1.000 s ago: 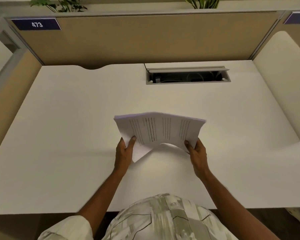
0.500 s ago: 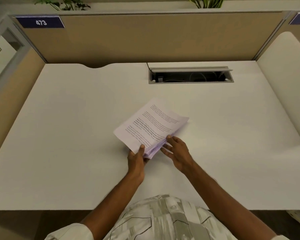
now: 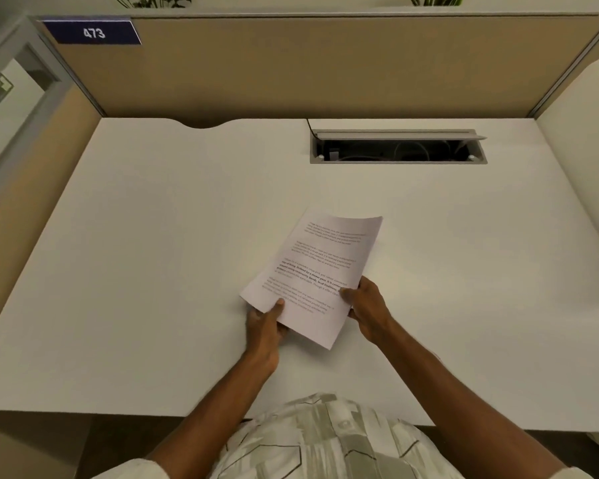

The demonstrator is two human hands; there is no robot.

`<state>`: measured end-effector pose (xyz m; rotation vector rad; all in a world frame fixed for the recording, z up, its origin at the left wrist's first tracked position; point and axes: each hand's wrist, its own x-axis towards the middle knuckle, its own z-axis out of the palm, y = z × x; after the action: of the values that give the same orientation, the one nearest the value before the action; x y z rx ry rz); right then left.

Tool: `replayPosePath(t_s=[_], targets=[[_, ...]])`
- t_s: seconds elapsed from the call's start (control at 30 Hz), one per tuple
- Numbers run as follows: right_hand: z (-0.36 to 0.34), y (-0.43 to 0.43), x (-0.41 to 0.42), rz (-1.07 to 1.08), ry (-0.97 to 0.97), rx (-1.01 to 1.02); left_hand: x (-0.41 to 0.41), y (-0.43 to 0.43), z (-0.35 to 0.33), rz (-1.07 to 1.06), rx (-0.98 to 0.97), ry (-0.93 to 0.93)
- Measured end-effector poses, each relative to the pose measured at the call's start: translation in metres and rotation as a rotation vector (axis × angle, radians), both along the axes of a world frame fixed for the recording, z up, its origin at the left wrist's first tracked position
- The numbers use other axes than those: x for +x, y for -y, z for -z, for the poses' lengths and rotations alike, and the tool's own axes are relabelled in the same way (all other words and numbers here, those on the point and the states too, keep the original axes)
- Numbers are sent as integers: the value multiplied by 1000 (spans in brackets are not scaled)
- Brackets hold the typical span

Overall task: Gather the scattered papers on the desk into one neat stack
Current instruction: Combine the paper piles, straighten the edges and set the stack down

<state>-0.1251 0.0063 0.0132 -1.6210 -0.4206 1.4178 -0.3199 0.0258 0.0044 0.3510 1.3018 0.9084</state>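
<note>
A stack of white printed papers (image 3: 320, 267) lies angled near the middle of the white desk (image 3: 153, 271), its top sheet face up with text. My left hand (image 3: 265, 323) grips the stack's near left corner, thumb on top. At the right edge my right hand (image 3: 365, 305) pinches the stack, thumb pressing on the top sheet. The sheets look aligned; how many there are I cannot tell. No loose sheets show elsewhere on the desk.
An open grey cable tray (image 3: 398, 148) with wires is set into the desk at the back right. Tan partition panels (image 3: 325, 67) wall the back and left. A white rounded panel (image 3: 581, 160) stands at the right. The desk's front edge runs just before my body.
The papers went from being held up on edge and bowed in both hands to lying flat. My right hand moved from beside the stack to gripping its right edge.
</note>
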Motion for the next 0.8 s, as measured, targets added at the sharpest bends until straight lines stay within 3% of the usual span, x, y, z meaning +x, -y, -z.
replayPosePath(t_s=[0.1,0.2,0.33,0.43,0.57,0.63,0.8], targets=[[4,-6,6,-43,19,14,-31,-41,-3,30,1,-164],[7,-15,9,-102,38,1,-57,-84,-3,274,66,-379],[11,-30,9,-147,77,-78,-64,-115,-10,588,134,-490],[23,-83,1,-157,65,-111,-67,-168,-5,622,213,-671],[10,-87,-1,-171,107,-42,-54,-174,-8,683,373,-871],[8,-86,0,-166,75,34,-48,-177,-10,675,394,-895],[-1,-114,9,-162,20,115,-54,-213,-5,625,351,-679]])
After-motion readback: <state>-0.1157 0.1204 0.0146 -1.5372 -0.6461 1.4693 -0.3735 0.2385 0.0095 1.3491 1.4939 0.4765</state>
